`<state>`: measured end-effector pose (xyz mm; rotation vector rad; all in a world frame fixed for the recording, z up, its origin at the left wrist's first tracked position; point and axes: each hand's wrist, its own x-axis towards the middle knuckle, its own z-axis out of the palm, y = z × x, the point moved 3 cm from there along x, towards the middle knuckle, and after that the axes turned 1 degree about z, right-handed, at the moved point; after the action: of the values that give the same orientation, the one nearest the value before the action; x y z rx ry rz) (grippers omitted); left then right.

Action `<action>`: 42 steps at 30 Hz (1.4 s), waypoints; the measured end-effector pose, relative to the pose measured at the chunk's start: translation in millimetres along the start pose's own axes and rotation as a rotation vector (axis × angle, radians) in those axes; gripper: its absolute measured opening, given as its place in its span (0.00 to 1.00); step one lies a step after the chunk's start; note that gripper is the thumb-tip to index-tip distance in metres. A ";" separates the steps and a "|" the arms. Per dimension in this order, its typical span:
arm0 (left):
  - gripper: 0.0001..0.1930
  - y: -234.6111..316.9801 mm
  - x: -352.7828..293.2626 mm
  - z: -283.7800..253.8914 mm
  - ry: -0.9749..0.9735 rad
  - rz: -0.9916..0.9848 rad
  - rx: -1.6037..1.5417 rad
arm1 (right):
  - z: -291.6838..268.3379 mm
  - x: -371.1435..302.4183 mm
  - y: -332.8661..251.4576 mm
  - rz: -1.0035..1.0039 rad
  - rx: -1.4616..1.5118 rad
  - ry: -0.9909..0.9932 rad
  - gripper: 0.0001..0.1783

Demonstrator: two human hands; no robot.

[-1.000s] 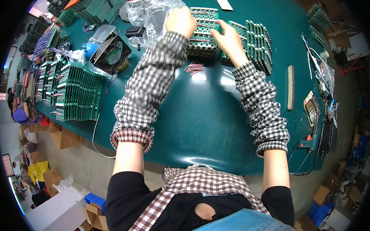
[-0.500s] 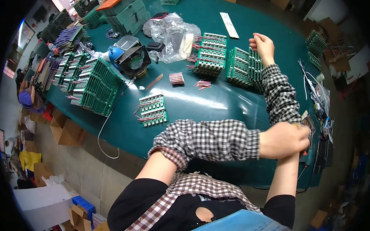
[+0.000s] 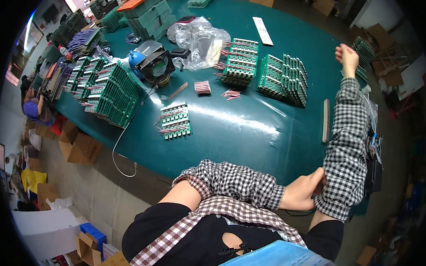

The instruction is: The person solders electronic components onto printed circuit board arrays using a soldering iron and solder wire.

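Observation:
My left hand reaches across my body and pinches the elastic cuff of the checked sleeve cover near my right elbow. My right arm stretches out over the table's right side, and my right hand is raised at the far right, loosely curled with nothing in it. Stacks of green circuit boards stand to the left of my right hand. A single green board with red wires lies alone in the middle of the green table.
More board stacks stand at the table's left beside a small black fan. A clear plastic bag, a small loose bundle of wires and a grey bar lie on the table. Cardboard boxes stand on the floor at left.
Both hands left the board stacks. My left hand crossed to the right elbow's sleeve cuff, and my right arm swung out to the right, away from the boards.

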<state>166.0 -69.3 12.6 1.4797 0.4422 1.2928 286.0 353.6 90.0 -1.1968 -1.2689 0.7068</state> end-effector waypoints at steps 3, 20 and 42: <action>0.16 33.6 -10.6 0.1 -0.416 0.143 0.049 | -2.3 -31.6 41.3 -0.183 -0.493 -0.243 0.16; 0.05 -19.0 -6.6 -124.9 -0.340 -0.217 0.090 | 24.1 -215.8 63.8 -0.335 -0.669 -0.400 0.40; 0.16 -100.1 164.7 -191.5 0.312 -0.197 1.005 | 7.3 -207.4 74.2 -0.295 -0.380 -0.148 0.25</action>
<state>90.4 188.8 -26.3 1.9497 1.5691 1.1831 247.9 186.6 -48.7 -1.2373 -1.7156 0.3498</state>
